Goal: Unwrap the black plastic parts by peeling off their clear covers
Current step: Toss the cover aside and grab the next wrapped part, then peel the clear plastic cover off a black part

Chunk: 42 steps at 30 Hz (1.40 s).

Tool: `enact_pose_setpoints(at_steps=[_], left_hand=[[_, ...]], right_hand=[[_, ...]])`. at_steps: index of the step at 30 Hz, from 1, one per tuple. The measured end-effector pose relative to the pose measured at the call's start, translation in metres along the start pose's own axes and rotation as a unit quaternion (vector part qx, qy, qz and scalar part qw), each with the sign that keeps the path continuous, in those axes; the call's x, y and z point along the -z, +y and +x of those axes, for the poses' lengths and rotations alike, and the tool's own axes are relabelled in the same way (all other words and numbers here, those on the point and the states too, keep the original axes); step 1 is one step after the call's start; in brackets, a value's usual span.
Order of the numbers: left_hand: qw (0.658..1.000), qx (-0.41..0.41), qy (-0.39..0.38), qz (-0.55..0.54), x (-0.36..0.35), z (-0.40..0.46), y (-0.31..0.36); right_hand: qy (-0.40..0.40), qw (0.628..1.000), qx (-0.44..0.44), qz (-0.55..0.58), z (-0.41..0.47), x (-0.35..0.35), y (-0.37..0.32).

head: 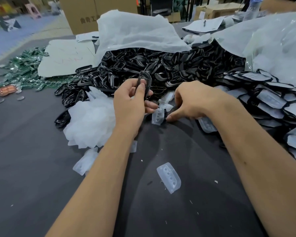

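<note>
My left hand grips a black plastic frame part, held upright above the table with thumb and fingers curled around it. My right hand hangs palm down just to its right, thumb pointing down at the table beside a clear cover; its fingers are bent and I cannot see anything in them. A big heap of black parts spills from an open white bag behind both hands. Peeled clear covers lie heaped left of my left wrist. One clear cover lies alone near me.
Stacked black parts with pale covers fill the right side. Green circuit boards lie at far left beside a white sheet. Cardboard boxes, papers with a pen and a bottle stand at the back. The table is dark.
</note>
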<state>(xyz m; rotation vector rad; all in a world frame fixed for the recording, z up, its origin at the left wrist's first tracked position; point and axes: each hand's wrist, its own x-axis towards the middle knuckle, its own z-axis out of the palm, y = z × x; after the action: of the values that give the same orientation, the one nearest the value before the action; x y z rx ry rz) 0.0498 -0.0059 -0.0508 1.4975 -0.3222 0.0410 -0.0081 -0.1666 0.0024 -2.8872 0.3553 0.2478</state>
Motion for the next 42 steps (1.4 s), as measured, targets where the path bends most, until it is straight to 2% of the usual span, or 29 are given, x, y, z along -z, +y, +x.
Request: enact_pose_setpoints(at_steps=[4,8,10,11,13,15,18,20,24,28,38,42], left_hand=[[0.998,0.027,-0.046,-0.025,-0.001,0.001,-0.002],[0.992,0.091,-0.035,-0.084,-0.002,0.001,-0.001],[0.990,0.097,-0.021,-0.098,-0.002,0.000,-0.002],[0.990,0.096,-0.018,-0.103,-0.003,-0.001,-0.002],[0.990,0.087,-0.011,-0.109,-0.003,-0.002,-0.002],[0.991,0.080,0.003,-0.106,-0.002,-0.002,-0.002],[0.994,0.061,0.022,-0.088,-0.003,-0.002,-0.004],[0.996,0.046,0.028,-0.069,-0.003,-0.001,-0.006],[0.997,0.048,0.027,-0.060,-0.002,-0.001,-0.008],[0.997,0.046,0.036,-0.054,-0.002,0.000,-0.009],[0.998,-0.024,0.046,-0.041,-0.002,-0.002,-0.008],[0.994,-0.003,0.056,-0.096,-0.004,-0.003,-0.008]], right_hand=[[0.029,0.998,0.032,0.034,0.002,-0.003,-0.001],[0.066,0.995,0.051,0.062,0.007,-0.009,0.005],[0.090,0.984,0.064,0.141,0.009,-0.013,0.007],[0.101,0.967,0.074,0.223,0.010,-0.017,0.007],[0.139,0.886,0.095,0.432,0.010,-0.026,0.005],[0.189,0.791,0.104,0.573,0.009,-0.034,-0.002],[0.201,0.672,0.107,0.704,0.012,-0.043,-0.015],[0.183,0.631,0.097,0.747,0.013,-0.047,-0.018],[0.153,0.625,0.080,0.761,0.013,-0.048,-0.017],[0.153,0.592,0.068,0.789,0.016,-0.050,-0.017],[0.209,0.634,0.112,0.736,0.019,-0.060,-0.017],[0.214,0.657,0.121,0.713,0.020,-0.061,-0.017]])
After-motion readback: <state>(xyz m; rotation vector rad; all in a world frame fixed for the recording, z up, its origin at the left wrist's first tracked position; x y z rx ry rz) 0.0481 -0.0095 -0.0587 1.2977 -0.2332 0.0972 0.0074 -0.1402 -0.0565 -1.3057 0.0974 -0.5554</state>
